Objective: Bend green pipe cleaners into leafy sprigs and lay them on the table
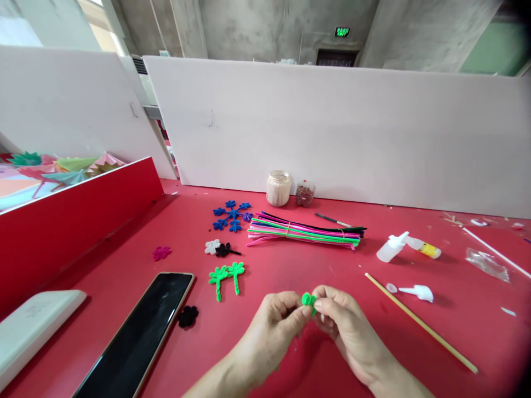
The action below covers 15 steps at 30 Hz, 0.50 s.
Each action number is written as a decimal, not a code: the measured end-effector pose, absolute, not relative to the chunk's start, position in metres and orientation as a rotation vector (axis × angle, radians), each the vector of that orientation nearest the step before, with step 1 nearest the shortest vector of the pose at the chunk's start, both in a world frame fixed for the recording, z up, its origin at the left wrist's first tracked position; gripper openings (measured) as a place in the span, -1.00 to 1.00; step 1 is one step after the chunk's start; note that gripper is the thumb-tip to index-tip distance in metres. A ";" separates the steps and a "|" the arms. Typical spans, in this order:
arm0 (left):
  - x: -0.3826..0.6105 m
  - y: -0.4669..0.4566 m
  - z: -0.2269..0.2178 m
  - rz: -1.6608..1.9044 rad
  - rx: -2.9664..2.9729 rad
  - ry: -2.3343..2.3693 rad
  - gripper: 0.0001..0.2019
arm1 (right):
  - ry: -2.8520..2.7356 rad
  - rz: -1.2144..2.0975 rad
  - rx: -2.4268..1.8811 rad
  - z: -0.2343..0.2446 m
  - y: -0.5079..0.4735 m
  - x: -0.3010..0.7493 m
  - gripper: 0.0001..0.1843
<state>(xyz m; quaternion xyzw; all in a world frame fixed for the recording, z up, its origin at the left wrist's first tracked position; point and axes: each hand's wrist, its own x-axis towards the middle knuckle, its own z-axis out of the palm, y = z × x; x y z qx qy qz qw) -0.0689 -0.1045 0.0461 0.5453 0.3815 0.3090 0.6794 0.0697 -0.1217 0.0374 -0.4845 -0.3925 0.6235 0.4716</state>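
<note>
Left hand (274, 326) and right hand (346, 323) close together, both pinching one green piece (307, 299) above red table (327, 268). One phone (139, 331) to left, one black flower (188, 317) just beside it; one stick (421, 322) to right. Beyond: two green flowers (218, 274), one white flower (212, 247), one pipe-cleaner bundle (307, 232), one blue snowflake (233, 214). Farther: two jars (278, 189) before white board (352, 127). Behind: concrete wall (265, 27), one lit sign (342, 32).

green sign (342, 32): lower line apparently "EXIT", upper illegible | yellow bottle label (430, 251): illegible
</note>
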 end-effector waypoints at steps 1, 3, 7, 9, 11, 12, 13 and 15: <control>-0.069 -0.104 0.046 0.698 1.213 0.854 -0.76 | -0.986 1.500 -1.196 0.037 -0.122 0.070 -0.83; -0.068 -0.103 0.045 0.729 1.187 0.868 -0.75 | -1.104 1.382 -1.229 0.037 -0.121 0.070 -0.80; -0.065 -0.104 0.046 0.804 1.170 0.903 -0.74 | -1.276 1.169 -1.274 0.035 -0.121 0.069 -0.78; -0.064 -0.105 0.045 0.833 1.154 0.908 -0.74 | -1.276 1.147 -1.279 0.035 -0.121 0.068 -0.79; -0.064 -0.105 0.043 0.856 1.094 0.889 -0.75 | -1.250 1.177 -1.257 0.036 -0.120 0.068 -0.79; -0.064 -0.104 0.042 0.863 1.052 0.877 -0.75 | -1.230 1.207 -1.240 0.037 -0.120 0.069 -0.79; -0.064 -0.104 0.040 0.869 1.008 0.867 -0.75 | -1.207 1.240 -1.223 0.037 -0.119 0.069 -0.80; -0.064 -0.104 0.039 0.878 0.931 0.858 -0.75 | -1.162 1.298 -1.198 0.037 -0.118 0.070 -0.84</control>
